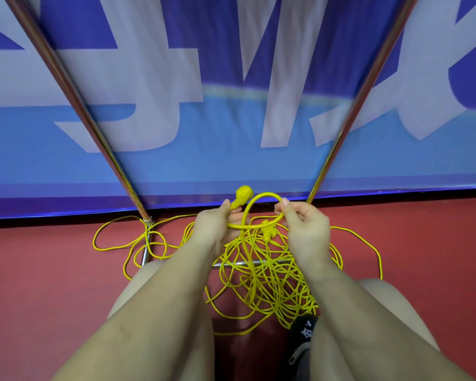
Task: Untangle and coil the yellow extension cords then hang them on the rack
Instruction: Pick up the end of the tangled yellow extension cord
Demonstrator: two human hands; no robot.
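A tangled heap of thin yellow extension cord (pixel 267 279) lies on the red floor between my knees. My left hand (pixel 213 226) grips the thick end of a cord just below its yellow plug (pixel 243 193), which sticks up above my fingers. My right hand (pixel 304 226) pinches the same thick cord, so a raised loop (pixel 263 198) arches between the two hands. A second yellow plug (pixel 267 231) lies on the heap below the loop. The rack's two shiny metal poles (pixel 74 100) rise left and right; its base bar (pixel 242 263) runs under the heap.
A blue banner with large white letters (pixel 231 119) stands right behind the rack. Loose cord loops spread over the red floor (pixel 44 270) to the left and right of the heap. My black shoe (pixel 304 334) rests at the heap's near edge.
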